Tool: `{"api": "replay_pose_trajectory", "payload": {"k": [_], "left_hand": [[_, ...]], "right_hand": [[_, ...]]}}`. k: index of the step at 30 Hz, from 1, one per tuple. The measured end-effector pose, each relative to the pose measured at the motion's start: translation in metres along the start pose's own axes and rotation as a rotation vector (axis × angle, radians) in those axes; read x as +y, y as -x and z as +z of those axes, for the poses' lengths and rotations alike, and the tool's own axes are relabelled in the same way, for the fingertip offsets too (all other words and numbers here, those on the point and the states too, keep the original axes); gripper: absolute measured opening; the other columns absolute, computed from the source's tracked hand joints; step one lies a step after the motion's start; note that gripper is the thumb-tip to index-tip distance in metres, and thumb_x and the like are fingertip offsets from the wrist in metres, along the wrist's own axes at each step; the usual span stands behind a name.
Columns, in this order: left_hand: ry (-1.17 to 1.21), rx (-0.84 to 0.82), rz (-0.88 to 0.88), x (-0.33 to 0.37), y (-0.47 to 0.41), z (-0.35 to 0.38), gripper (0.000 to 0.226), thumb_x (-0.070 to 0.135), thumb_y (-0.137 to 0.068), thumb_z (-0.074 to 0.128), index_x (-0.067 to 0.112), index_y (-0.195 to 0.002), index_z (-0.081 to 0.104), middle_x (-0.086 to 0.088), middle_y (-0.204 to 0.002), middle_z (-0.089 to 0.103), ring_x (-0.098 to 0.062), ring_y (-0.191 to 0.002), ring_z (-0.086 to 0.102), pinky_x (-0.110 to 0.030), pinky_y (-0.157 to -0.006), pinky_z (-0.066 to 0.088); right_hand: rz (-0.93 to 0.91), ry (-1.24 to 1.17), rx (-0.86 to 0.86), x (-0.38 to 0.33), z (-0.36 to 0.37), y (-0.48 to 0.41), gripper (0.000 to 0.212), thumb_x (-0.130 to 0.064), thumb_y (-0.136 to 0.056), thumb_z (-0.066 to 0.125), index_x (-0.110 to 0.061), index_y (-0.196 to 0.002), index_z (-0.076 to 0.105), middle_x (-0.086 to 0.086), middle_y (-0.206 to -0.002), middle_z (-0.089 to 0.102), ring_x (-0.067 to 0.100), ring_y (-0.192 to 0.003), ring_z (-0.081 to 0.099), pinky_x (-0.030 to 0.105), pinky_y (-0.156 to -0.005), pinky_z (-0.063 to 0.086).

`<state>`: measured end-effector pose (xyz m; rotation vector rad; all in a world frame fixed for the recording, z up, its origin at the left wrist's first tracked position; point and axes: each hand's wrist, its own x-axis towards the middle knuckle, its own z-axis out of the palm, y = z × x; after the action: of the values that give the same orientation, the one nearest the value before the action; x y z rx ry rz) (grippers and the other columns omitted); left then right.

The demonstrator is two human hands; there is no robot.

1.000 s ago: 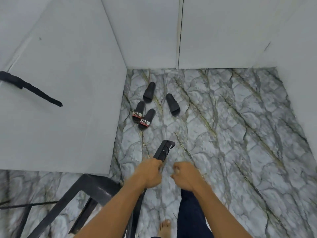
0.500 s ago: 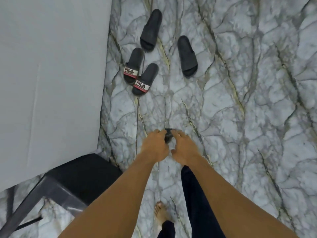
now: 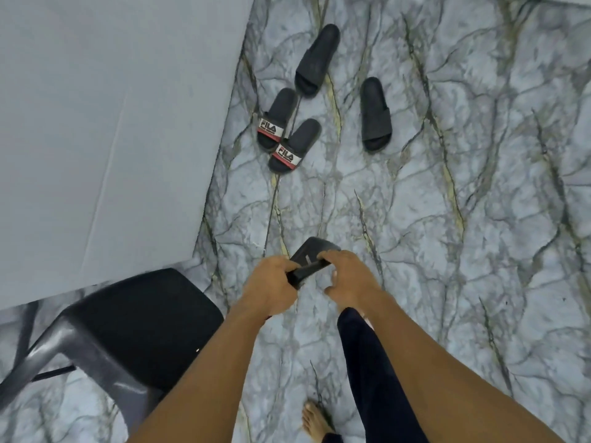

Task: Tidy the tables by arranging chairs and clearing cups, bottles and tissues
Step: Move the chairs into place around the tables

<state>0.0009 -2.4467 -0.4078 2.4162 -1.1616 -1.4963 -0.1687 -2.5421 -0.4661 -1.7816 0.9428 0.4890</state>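
both hands meet over the marble floor [image 3: 431,219] near the middle of the view, holding one small black object [image 3: 309,258] between them; what it is cannot be told. the left hand [image 3: 271,284] is clenched around its near left end, fingers wrapped over the top edge. the right hand [image 3: 347,276] grips its right side with curled fingers, thumb tucked below. the object tilts, its far end raised toward the slippers.

to the near left stands a black chair [image 3: 128,318], its seat just beside the left forearm and its near edge glossy grey. above it, the pale grey bench [image 3: 105,129] fills the left and far left, its corner overhanging the chair's far side.

on the far floor lie four black slippers: two with white and red bands [image 3: 276,123] [image 3: 292,147] touching each other close to the bench edge, a plain one [image 3: 316,60] farther off, another plain one [image 3: 375,115] to the right, apart. a bare foot [image 3: 315,420] and a dark trouser leg [image 3: 374,372] show at the near edge.
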Motion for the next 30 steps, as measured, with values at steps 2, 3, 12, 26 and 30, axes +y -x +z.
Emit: {"api": "replay_pose_trajectory", "payload": {"k": [2, 3, 12, 26, 30], "left_hand": [[0.07, 0.027, 0.009, -0.001, 0.053, -0.037, 0.013, 0.02, -0.077, 0.072, 0.032, -0.072, 0.069, 0.011, -0.056, 0.054, -0.003, -0.05, 0.049, -0.014, -0.047, 0.034], [0.095, 0.034, 0.019, -0.002, 0.083, -0.056, 0.009, 0.021, -0.074, 0.068, 0.029, -0.075, 0.072, 0.012, -0.054, 0.053, -0.001, -0.05, 0.048, -0.015, -0.048, 0.035], [0.179, 0.199, -0.041, -0.093, 0.397, -0.205, 0.058, -0.009, -0.065, 0.059, 0.031, -0.101, 0.079, 0.006, -0.086, 0.077, -0.012, -0.082, 0.073, -0.027, -0.069, 0.058], [-0.396, 1.073, -0.365, -0.283, 0.675, -0.168, 0.046, 0.046, -0.06, 0.085, 0.028, -0.081, 0.049, 0.016, -0.078, 0.047, -0.019, -0.082, 0.053, -0.035, -0.072, 0.026], [-0.354, 1.174, -0.36, -0.319, 0.696, -0.18, 0.06, 0.049, -0.054, 0.09, 0.031, -0.076, 0.038, 0.014, -0.069, 0.043, -0.018, -0.067, 0.049, -0.033, -0.064, 0.025]], "right_hand": [[-0.104, 0.038, 0.021, -0.031, -0.002, 0.016, 0.075, -0.016, -0.067, 0.083, -0.022, -0.136, 0.053, -0.001, -0.133, 0.053, 0.022, -0.13, 0.041, 0.034, -0.105, 0.039], [-0.155, 0.064, 0.035, -0.049, -0.002, 0.026, 0.072, -0.019, -0.063, 0.086, -0.021, -0.129, 0.057, -0.002, -0.127, 0.056, 0.023, -0.128, 0.042, 0.032, -0.101, 0.039], [-0.525, 0.151, 0.25, -0.259, 0.059, 0.156, 0.048, -0.06, -0.055, 0.087, -0.025, -0.069, 0.056, -0.013, -0.062, 0.053, 0.007, -0.059, 0.05, 0.021, -0.053, 0.035], [-1.002, 0.561, 0.21, -0.573, 0.253, 0.33, 0.049, -0.067, -0.062, 0.079, -0.026, -0.082, 0.061, -0.01, -0.076, 0.062, 0.014, -0.074, 0.056, 0.032, -0.065, 0.043], [-1.02, 0.602, 0.144, -0.609, 0.257, 0.31, 0.046, -0.066, -0.056, 0.083, -0.031, -0.08, 0.064, -0.013, -0.075, 0.067, 0.011, -0.073, 0.062, 0.027, -0.059, 0.043]]}}
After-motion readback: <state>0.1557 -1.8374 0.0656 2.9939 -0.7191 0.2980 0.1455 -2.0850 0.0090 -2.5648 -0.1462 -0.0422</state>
